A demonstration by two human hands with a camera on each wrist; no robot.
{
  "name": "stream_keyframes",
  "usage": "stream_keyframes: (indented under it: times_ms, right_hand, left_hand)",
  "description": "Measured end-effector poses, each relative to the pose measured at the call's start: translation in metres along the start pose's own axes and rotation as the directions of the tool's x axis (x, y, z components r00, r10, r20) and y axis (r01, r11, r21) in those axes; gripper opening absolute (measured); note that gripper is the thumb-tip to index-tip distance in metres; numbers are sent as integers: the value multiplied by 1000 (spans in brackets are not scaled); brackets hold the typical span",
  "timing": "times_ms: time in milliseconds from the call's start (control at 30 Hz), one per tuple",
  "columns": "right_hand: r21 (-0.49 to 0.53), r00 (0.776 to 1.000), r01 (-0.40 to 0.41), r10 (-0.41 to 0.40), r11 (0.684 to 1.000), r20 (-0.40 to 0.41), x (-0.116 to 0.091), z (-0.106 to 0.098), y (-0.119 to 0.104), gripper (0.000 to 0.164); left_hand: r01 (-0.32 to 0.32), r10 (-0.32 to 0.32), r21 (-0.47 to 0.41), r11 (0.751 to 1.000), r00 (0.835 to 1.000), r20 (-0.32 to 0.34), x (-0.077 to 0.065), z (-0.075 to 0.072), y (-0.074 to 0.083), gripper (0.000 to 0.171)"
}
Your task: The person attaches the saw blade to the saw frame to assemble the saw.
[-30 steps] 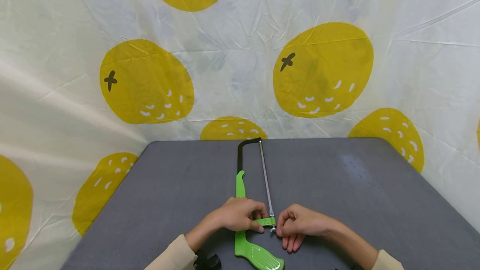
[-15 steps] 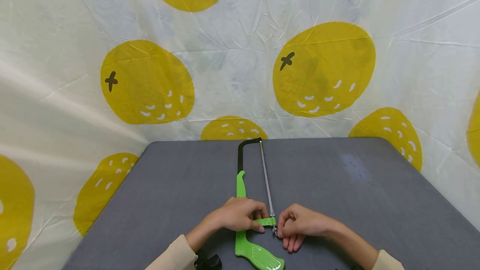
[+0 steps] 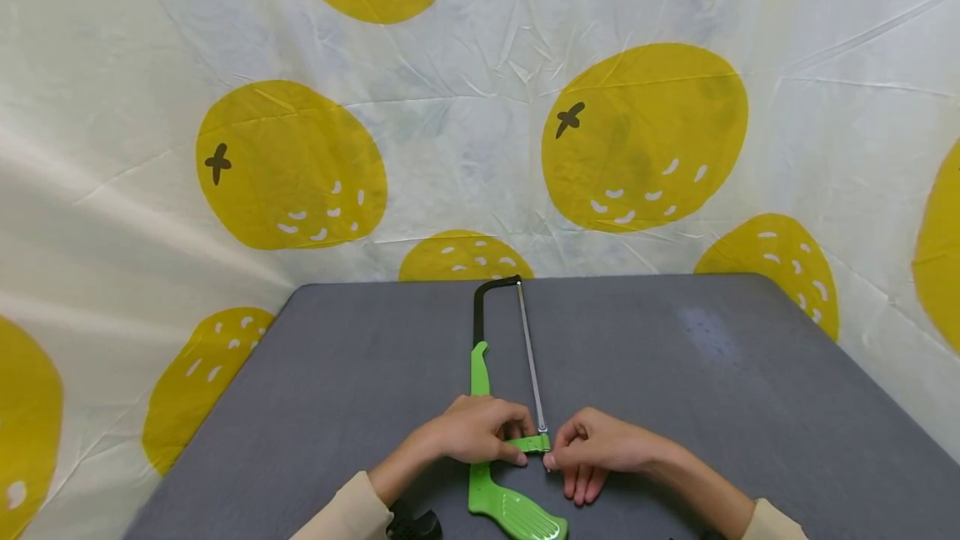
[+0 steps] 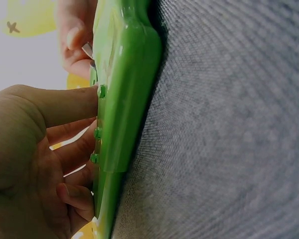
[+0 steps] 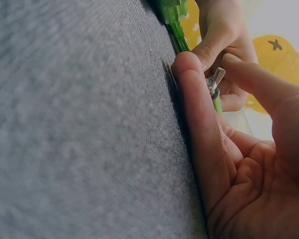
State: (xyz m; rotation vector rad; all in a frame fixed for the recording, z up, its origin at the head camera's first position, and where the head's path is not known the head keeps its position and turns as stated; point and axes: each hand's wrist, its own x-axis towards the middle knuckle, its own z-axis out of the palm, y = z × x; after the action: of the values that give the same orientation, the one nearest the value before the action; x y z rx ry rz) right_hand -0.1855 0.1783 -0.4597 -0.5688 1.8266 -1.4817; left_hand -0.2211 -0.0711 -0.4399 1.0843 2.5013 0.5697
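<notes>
A hacksaw (image 3: 480, 369) with a green frame and a black front bow lies flat on the grey table, handle toward me. Its thin blade (image 3: 529, 348) runs along the right side. My left hand (image 3: 480, 430) lies over the frame and grips the green crosspiece (image 3: 534, 443) near the blade's near end. Beside that end, my right hand (image 3: 603, 447) pinches the small silver wing nut (image 5: 218, 76) with thumb and forefinger. In the right wrist view the thumb touches the wing, while its other fingers rest against the table.
The grey table (image 3: 360, 357) extends to the back and both sides. Behind it hangs a white cloth (image 3: 465, 148) with large yellow fruit prints. A black object (image 3: 416, 523) shows by my left wrist at the front edge.
The wing nut has turned between the right fingertips, and the right thumb has shifted slightly left over it. My left hand and the hacksaw stay in place.
</notes>
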Motion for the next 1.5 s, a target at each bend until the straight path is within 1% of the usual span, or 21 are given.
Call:
stream_keyframes:
  times_ms: [100, 233, 400, 733, 1100, 1367, 1500]
  right_hand:
    - [-9, 1000, -3, 3, 1000, -7, 1, 0, 0, 34]
    - [-5, 1000, -9, 9, 1000, -5, 2, 0, 0, 32]
    - [17, 1000, -11, 11, 1000, 16, 1, -2, -1, 29]
    - [37, 999, -3, 1, 999, 52, -2, -6, -2, 28]
    - [35, 998, 12, -15, 999, 61, -3, -6, -2, 28]
    - [74, 997, 9, -15, 997, 74, -2, -7, 0, 32]
    - [78, 998, 16, -21, 997, 65, -2, -7, 2, 28]
  left_hand:
    - [3, -3, 0, 1000, 1000, 0, 0, -1, 0, 15]
    - [4, -4, 2, 1000, 1000, 1, -1, -1, 1, 14]
    - [4, -4, 5, 1000, 1000, -3, -1, -1, 2, 14]
    - [-3, 3, -5, 1000, 1000, -7, 1, -1, 0, 15]
    - [4, -4, -6, 1000, 1000, -11, 1, -2, 2, 15]
    - [4, -4, 6, 1000, 1000, -11, 0, -2, 3, 15]
    - [9, -9, 5, 1000, 1000, -11, 0, -2, 3, 15]
